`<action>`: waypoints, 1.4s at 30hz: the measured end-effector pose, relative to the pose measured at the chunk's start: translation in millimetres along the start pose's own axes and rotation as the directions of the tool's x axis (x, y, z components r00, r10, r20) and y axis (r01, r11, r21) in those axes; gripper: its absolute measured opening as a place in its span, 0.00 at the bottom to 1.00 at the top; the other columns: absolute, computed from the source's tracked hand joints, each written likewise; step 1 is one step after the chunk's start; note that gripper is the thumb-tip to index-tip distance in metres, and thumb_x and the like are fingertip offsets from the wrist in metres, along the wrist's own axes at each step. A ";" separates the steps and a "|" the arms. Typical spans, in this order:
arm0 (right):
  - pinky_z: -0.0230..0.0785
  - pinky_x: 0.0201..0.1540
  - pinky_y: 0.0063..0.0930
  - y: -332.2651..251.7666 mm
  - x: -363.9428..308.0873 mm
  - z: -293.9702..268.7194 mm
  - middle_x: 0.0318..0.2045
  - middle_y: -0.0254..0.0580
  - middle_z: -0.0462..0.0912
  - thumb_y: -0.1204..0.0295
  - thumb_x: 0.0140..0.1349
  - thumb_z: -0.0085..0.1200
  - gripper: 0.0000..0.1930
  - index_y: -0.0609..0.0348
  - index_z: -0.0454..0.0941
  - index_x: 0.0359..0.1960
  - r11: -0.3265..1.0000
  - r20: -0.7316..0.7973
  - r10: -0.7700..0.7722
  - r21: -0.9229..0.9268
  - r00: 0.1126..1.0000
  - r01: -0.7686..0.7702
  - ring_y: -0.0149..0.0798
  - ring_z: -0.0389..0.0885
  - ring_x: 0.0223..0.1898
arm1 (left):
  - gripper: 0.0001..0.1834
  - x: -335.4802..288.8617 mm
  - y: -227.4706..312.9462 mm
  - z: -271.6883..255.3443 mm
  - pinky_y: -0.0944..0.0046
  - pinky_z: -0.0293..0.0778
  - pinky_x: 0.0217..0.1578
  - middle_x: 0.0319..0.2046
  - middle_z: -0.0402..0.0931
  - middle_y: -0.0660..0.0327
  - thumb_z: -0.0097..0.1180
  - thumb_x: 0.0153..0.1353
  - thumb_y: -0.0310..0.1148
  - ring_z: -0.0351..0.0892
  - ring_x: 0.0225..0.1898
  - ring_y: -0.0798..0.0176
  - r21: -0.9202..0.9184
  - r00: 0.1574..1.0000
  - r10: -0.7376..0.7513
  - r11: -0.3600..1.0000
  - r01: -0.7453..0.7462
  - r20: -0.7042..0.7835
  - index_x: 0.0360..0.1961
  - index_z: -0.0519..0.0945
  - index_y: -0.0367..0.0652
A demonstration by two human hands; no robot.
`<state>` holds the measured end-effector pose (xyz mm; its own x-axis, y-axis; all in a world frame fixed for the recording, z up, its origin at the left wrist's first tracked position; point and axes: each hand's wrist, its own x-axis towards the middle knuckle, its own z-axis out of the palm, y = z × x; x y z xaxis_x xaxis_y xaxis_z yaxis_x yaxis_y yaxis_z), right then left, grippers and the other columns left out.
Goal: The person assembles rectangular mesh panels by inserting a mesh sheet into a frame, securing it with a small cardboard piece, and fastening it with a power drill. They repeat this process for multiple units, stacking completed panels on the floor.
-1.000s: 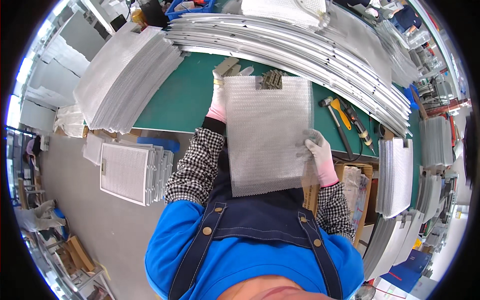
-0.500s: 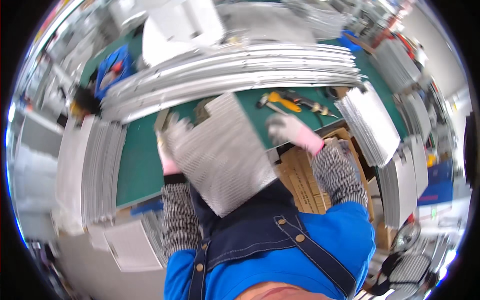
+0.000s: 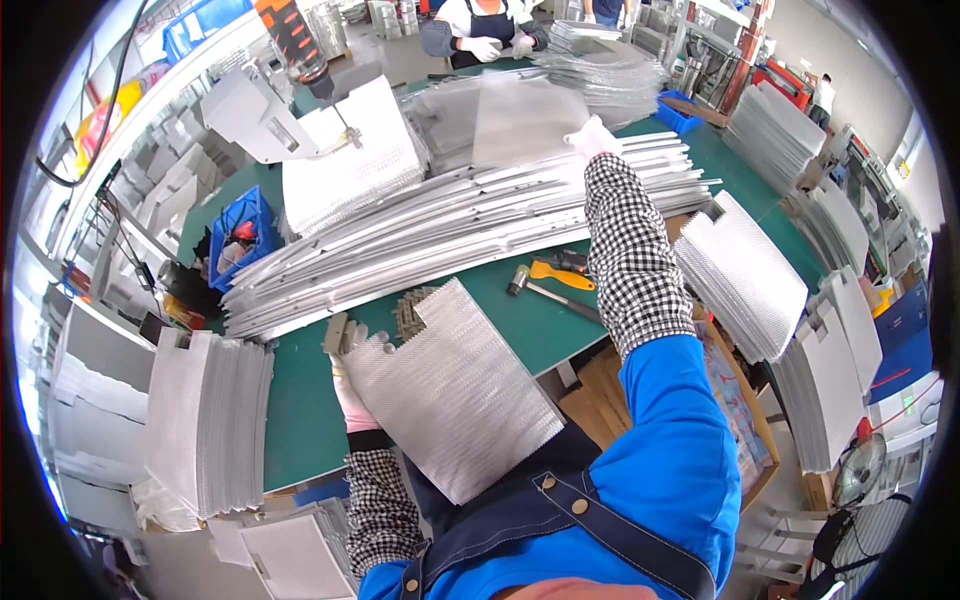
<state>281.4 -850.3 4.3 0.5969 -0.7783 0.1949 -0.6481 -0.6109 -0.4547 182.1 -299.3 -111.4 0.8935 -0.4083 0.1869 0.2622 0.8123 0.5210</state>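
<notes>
Held slanting in front of my body is a grey ribbed mesh panel (image 3: 455, 395) with a notched corner. My gloved left hand (image 3: 352, 388) is closed on its left edge, fingertips showing near the notch. A small tan-grey block (image 3: 336, 332) sits by those fingertips, and several small metal pieces (image 3: 408, 312) lie on the table behind the notch. My right arm is stretched far forward. The gloved right hand (image 3: 594, 138) is at the back edge of a pile of long silvery metal strips (image 3: 440, 230); its fingers are partly hidden, so its grip is unclear.
A hammer (image 3: 550, 293) and a yellow-handled tool (image 3: 562, 274) lie on the green table (image 3: 480, 300). Stacked panels stand at left (image 3: 205, 420) and right (image 3: 740, 270). A blue bin (image 3: 240, 235) is at far left. Across the table stands another person (image 3: 485, 30).
My right hand has moved from above the near table out to the back of the strips. The left hand still holds the panel. The view now takes in more of the far side.
</notes>
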 end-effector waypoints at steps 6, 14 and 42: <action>0.72 0.61 0.44 7.1 20.2 11.0 0.57 0.49 0.81 0.49 0.52 0.70 0.40 0.58 0.72 0.62 0.991 0.029 0.027 0.130 0.999 -0.030 0.49 0.80 0.59 | 0.28 -0.9 -1.7 6.8 0.50 0.75 0.47 0.48 0.73 0.66 0.60 0.64 0.59 0.72 0.48 0.50 0.009 0.990 -0.075 0.997 0.076 -0.124 0.54 0.75 0.50; 0.73 0.51 0.46 -32.8 -28.9 48.8 0.48 0.50 0.83 0.63 0.66 0.52 0.20 0.60 0.77 0.56 0.958 -0.495 -0.165 -0.286 0.853 0.020 0.48 0.83 0.49 | 0.34 -8.6 3.9 5.1 0.50 0.78 0.47 0.49 0.73 0.64 0.62 0.61 0.61 0.72 0.48 0.50 0.080 0.991 -0.021 0.996 0.032 -0.133 0.59 0.73 0.50; 0.78 0.51 0.30 57.8 -405.8 4.8 0.52 0.47 0.81 0.79 0.66 0.52 0.24 0.72 0.68 0.64 0.606 0.761 -0.456 0.645 0.462 -0.465 0.37 0.83 0.46 | 0.61 -5.7 1.5 -35.3 0.39 0.77 0.55 0.61 0.69 0.38 0.40 0.54 0.83 0.76 0.55 0.42 -0.092 0.973 -0.168 0.984 0.155 -0.161 0.72 0.59 0.40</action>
<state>4.0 -569.2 -105.3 0.9308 0.0296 -0.3643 -0.3655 0.0857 -0.9269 190.3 -281.0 -141.1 0.8835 -0.4668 -0.0399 0.4300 0.7742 0.4644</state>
